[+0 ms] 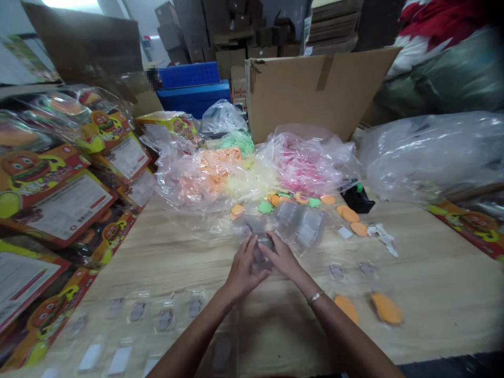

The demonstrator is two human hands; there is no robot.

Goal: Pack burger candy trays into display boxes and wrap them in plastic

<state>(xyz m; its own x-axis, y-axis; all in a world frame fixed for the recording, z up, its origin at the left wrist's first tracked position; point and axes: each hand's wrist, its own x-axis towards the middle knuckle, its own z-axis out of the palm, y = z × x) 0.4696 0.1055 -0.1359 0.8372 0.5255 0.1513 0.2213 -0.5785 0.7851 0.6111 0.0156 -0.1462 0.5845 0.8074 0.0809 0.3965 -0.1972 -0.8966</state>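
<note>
Near the middle of the table, my left hand (244, 269) and my right hand (281, 256) are closed around a small stack of transparent plastic shells (258, 227). The fingers of both hands press on its near part from either side. Motion blur and the fingers hide how many shells there are. Just beyond my right hand lie more nested transparent shells (309, 227). Green leaf-shaped pieces (265, 207) and orange discs (348, 213) are scattered behind them. A white scrap (382, 237) rests to the right.
Plastic bags of orange pieces (214, 170) and pink pieces (295, 165) line the back, before a cardboard box (315, 100). Burger-printed packages (59, 205) are stacked at left. Transparent trays with small grey pieces (164, 318) lie front left. A black tape dispenser (358, 199) stands right.
</note>
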